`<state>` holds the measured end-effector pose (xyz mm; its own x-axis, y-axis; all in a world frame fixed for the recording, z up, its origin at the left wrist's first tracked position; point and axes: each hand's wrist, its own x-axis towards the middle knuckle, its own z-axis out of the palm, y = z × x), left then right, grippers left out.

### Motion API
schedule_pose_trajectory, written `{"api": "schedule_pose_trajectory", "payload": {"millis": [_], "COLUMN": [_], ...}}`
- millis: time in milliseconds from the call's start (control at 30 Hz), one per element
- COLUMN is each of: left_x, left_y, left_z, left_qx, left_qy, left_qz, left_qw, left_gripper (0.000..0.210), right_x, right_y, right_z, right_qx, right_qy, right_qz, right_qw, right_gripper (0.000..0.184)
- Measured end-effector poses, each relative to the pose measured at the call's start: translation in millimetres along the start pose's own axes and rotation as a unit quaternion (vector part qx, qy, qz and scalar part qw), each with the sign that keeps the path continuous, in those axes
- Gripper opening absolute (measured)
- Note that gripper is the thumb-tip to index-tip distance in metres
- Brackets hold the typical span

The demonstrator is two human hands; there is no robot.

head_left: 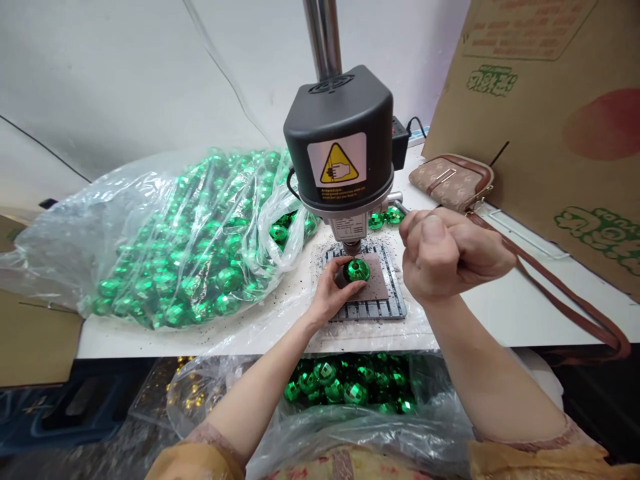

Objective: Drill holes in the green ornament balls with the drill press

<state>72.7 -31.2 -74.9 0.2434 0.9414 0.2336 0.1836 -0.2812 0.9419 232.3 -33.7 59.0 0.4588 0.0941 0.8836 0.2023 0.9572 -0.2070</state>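
A shiny green faceted ball sits on a flat board over the slotted metal base of a small drill press. My left hand grips the ball from its left side, thumb in front and fingers behind. Right above the ball is the drill chuck; whether the bit is inside the ball I cannot tell. My right hand is closed in a fist around the press's feed lever, of which only a short piece shows.
Left on the white table lies a large clear bag of green balls. Below the table edge, another plastic bag holds more. A brown purse with a strap and a cardboard box stand at right. Dark shavings surround the base.
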Motion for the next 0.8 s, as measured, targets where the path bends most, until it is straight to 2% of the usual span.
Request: {"api": "schedule_pose_trajectory", "payload": {"millis": [500,600,700,800], "left_x": [-1,0,2,-5], "left_y": [3,3,7,17], "left_z": [-0.3,0.1,4.0,6.8], "left_qx": [0.010,0.013,0.014,0.039], "left_qy": [0.007,0.012,0.023,0.061], "left_qz": [-0.003,-0.007,-0.011,0.003], "left_qw": [1.000,1.000,1.000,0.997], "left_gripper": [0.057,0.056,0.054,0.048], "right_x": [-14,-7,17,43], "right_y": [4,-3,-10,-11], "right_z": [-12,-6,8,19], "right_qx": [0.019,0.001,-0.031,-0.035], "right_qy": [-0.039,-0.012,0.025,0.004], "right_qz": [-0.024,0.029,0.111,0.181], "right_qw": [0.999,0.999,0.993,0.983], "right_gripper": [0.046,0.049,0.048,0.046]}}
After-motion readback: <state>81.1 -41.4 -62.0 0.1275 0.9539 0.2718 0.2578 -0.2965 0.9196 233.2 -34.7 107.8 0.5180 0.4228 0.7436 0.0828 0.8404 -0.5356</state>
